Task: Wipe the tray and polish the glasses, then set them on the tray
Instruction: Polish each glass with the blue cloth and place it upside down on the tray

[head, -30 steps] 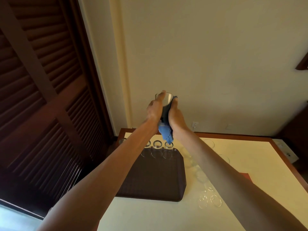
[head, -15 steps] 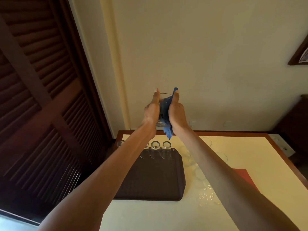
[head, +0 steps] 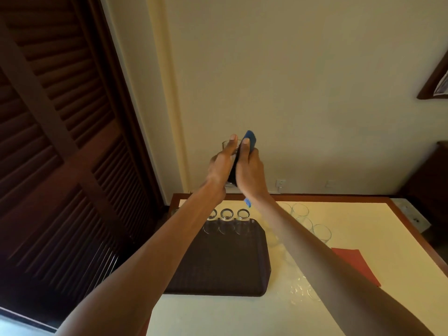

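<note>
- Door (head: 60, 141): dark wooden louvres fill the left side, from the top edge down to the lower left corner
- Tray (head: 225, 263): dark brown with a ribbed surface, lying flat on the left part of the table (head: 363, 226), a cream top with a red-brown wooden border
- Row of glasses (head: 226, 214): clear, standing side by side on the tray's far edge; three show just right of the left forearm, which hides anything further left
- Left hand (head: 221, 166): raised above the table's far edge and clasping the glass (head: 229, 145), with the thumb straight up along its near side
- Glass: clear, held upright in the air between both hands, well above the tray and in front of the cream wall
- Cloth (head: 249, 139): blue, one end poking above the glass's rim and the other hanging below the right wrist
- Right hand (head: 249, 173): grasps the cloth and presses it to the glass's right side, thumb pointing up; its fingers are hidden
- Socket (head: 280, 183): white, on the wall just above the table; any marking is too small to read
- Loose glasses (head: 300, 210): clear, on the bare table right of the tray, partly behind the right forearm
- Sheet (head: 356, 265): flat and red, near the table's right edge
- Frame (head: 436, 76): dark corner at the upper right; its print is unreadable
</note>
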